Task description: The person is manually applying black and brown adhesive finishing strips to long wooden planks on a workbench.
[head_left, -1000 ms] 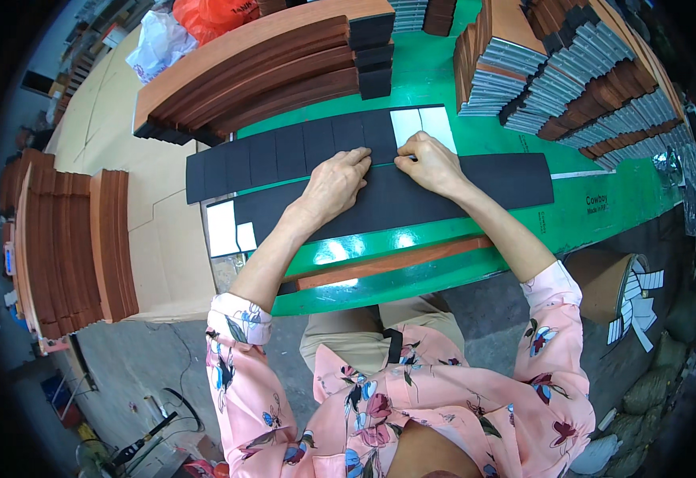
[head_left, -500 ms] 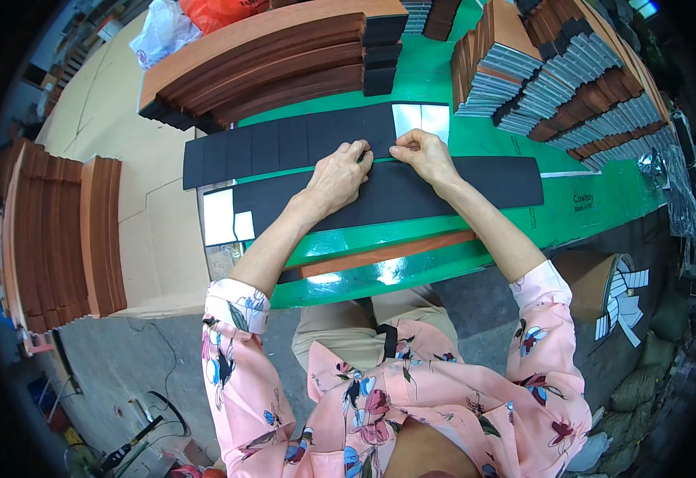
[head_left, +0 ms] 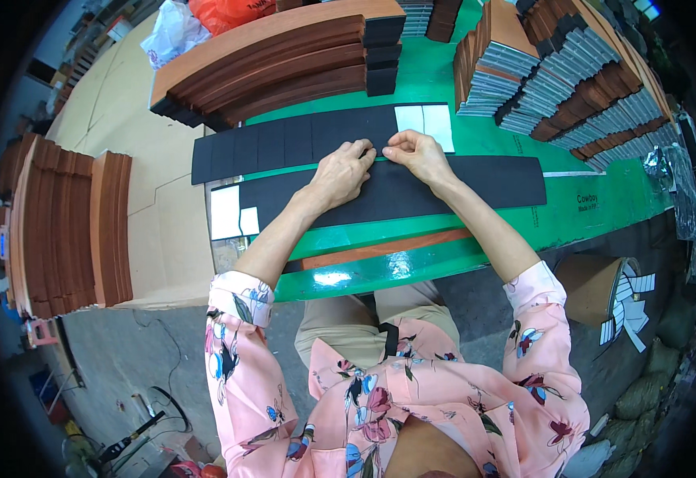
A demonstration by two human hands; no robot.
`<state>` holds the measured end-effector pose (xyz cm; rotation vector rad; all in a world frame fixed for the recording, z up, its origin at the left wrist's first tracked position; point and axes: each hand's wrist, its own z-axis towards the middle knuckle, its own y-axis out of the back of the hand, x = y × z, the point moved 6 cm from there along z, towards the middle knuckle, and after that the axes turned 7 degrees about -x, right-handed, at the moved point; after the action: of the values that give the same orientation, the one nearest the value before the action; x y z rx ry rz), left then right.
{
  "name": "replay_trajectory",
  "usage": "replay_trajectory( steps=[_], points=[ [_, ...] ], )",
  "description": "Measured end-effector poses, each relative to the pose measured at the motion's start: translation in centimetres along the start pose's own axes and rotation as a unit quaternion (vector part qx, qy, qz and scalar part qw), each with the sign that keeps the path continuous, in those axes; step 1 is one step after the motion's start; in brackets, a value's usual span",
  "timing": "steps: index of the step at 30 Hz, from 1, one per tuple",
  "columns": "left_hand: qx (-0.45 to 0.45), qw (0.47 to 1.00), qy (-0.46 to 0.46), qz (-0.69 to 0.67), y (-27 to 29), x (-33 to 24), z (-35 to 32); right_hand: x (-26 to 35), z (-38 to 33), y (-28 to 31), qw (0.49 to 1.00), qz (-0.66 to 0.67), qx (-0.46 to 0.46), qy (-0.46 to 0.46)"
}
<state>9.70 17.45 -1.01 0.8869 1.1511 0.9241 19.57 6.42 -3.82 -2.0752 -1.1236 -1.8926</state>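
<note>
Two long black strips lie flat, one behind the other. The far black strip (head_left: 284,143) has thin cross lines on its left part and a white patch (head_left: 423,126) at its right end. The near black strip (head_left: 475,185) carries a white patch (head_left: 225,213) at its left end. My left hand (head_left: 343,174) rests over the gap between both strips, fingers curled together at the far strip's near edge. Close beside it, my right hand (head_left: 421,158) pinches thumb and forefinger at that edge. What either hand's fingertips hold is too small to make out.
Behind the strips stands a stack of curved brown boards (head_left: 276,68) with black ends. More brown and grey stacks (head_left: 563,80) rise at the right, and brown pieces (head_left: 61,223) at the left. A thin brown strip (head_left: 380,248) lies near the green table's (head_left: 603,215) front edge.
My right hand has shifted slightly left, bringing its pinched fingertips closer to my left hand. The left hand stays almost in place, and the whole view has shifted a little.
</note>
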Motion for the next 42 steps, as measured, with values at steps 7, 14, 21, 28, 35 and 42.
replay_trajectory(
  steps=[7,14,21,28,35,42],
  points=[
    [0.008,0.998,0.016,-0.066,0.1,-0.2,0.1,3.1,-2.4,2.6,0.972,-0.119,-0.182,0.093],
    [-0.019,0.981,0.042,-0.188,3.7,-0.3,0.3,8.1,-8.0,6.9,0.96,0.032,-0.148,0.233],
    [0.0,0.882,0.114,-0.456,8.8,-9.6,-4.5,10.2,-17.4,8.6,0.816,-0.11,-0.138,0.55],
    [-0.052,0.859,0.117,-0.496,7.8,-13.9,-8.6,8.2,-22.0,8.7,0.837,-0.086,-0.084,0.533],
    [-0.197,0.913,0.114,-0.339,6.0,-15.9,-9.7,2.0,-22.8,8.0,0.942,0.276,-0.056,0.181],
    [-0.282,0.945,-0.085,-0.143,5.6,-18.9,-9.6,-1.5,-23.3,7.8,0.897,0.441,-0.032,-0.011]
  ],
)
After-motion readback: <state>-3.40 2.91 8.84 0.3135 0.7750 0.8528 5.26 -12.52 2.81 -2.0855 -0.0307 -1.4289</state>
